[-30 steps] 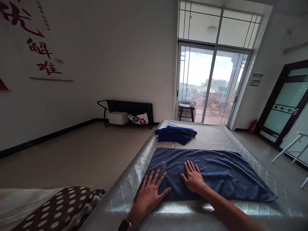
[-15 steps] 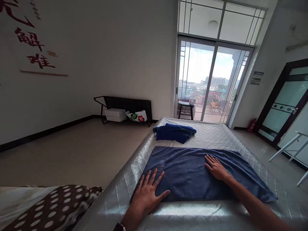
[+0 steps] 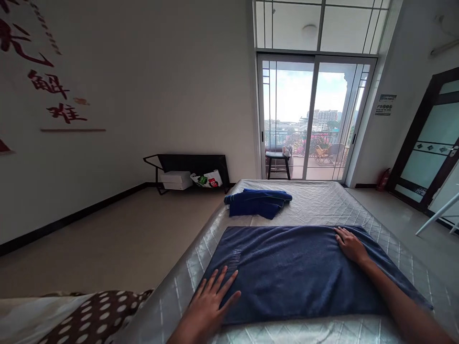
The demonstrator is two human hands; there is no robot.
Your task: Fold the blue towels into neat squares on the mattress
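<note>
A dark blue towel (image 3: 283, 277) lies spread out on the silvery quilted mattress (image 3: 315, 203), with soft wrinkles across its right half. Flat on the towel's left part rests my left hand (image 3: 210, 303), fingers spread. My right hand (image 3: 352, 244) lies on the towel near its far right edge, palm down with the fingers stretched out. Neither hand grips anything. Beyond the spread towel sits a folded bundle of brighter blue towels (image 3: 258, 203) at the mattress's left side.
A brown polka-dot cloth (image 3: 96, 315) lies at lower left. Against the wall stands a black rack (image 3: 191, 162) holding a white box (image 3: 175, 180) and a printed bag (image 3: 208, 179). Sliding glass doors (image 3: 308, 119) are behind the mattress; a white stool's legs (image 3: 437, 215) stand at right.
My right hand has slid across the towel to the right and toward its far edge. My left hand has shifted slightly left and nearer. The view has tilted a little.
</note>
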